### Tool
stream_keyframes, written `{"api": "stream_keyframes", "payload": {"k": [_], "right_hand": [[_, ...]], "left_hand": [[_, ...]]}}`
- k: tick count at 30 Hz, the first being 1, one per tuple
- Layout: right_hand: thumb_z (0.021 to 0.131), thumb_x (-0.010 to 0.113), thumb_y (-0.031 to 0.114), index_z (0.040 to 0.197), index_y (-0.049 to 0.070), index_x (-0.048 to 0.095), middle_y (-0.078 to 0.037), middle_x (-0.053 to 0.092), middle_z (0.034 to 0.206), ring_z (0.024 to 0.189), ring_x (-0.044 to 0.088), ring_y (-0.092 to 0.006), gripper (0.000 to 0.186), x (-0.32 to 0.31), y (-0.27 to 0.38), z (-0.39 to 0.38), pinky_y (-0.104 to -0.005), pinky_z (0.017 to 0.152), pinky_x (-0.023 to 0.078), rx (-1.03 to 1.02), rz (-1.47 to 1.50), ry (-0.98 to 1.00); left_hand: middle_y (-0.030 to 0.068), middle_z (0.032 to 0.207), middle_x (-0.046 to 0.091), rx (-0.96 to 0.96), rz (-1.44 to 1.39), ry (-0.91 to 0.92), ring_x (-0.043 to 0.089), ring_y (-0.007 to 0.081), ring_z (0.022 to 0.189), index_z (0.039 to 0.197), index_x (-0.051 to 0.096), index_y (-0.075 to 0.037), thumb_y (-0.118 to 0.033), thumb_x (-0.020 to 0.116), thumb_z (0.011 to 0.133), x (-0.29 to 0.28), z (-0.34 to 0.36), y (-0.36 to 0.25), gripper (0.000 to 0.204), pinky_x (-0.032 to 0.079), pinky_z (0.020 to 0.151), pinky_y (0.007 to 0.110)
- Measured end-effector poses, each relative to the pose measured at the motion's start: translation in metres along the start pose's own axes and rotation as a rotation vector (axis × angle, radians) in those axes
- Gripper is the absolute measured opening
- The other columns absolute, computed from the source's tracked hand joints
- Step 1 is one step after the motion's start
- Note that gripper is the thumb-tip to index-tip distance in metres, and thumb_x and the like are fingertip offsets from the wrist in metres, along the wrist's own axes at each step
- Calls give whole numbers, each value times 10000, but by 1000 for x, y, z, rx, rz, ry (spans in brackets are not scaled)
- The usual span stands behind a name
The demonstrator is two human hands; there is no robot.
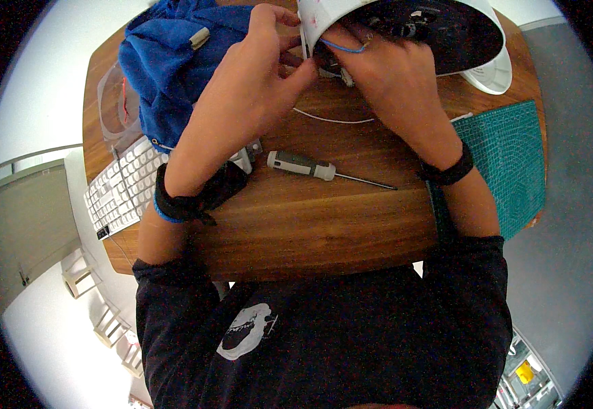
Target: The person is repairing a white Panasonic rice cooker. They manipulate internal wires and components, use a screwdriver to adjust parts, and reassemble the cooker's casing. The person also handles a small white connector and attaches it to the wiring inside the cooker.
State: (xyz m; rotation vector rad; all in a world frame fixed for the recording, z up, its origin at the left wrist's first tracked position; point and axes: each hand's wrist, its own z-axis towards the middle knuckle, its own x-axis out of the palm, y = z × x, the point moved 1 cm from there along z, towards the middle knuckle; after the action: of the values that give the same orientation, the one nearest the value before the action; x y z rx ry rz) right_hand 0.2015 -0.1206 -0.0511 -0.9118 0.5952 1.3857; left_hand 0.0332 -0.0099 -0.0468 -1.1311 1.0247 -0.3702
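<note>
A white round housing with a dark hollow inside lies on its side at the far edge of the table, its opening toward me. My left hand is closed at the housing's left rim, thumb below and fingers against the outer wall. Into the left part of the opening reaches my right hand, its fingers bent and their tips hidden. A thin blue wire runs beside its fingers. Under the housing a white cable curves across the table. Nearer to me rests a grey-and-white screwdriver, its shaft pointing right.
A blue cloth is heaped at the far left, with a white keyboard below it. On the right lies a green cutting mat, partly under my right forearm. A white round lid-like part sits beside the housing.
</note>
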Motion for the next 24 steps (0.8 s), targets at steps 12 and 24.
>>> {"api": "stream_keyframes", "payload": {"k": [12,24], "right_hand": [[861,667,104,1187,126,665,-81,715,938,763,734,-280,327,3,3,3,-382,568,590,-75,24,-2],[851,667,119,1192,143,666,-68,710,968,801,731,-273,341,0,3,6,-368,593,591,-63,-14,-12]], "left_hand": [[261,1183,685,-140,9,65,713,278,1068,1304,355,57,-14,653,974,-10,1,-49,450,577,872,370],[139,1348,536,299,387,-85,656,225,1105,1143,671,38,-98,710,969,-2,1,1,224,554,899,312]]}}
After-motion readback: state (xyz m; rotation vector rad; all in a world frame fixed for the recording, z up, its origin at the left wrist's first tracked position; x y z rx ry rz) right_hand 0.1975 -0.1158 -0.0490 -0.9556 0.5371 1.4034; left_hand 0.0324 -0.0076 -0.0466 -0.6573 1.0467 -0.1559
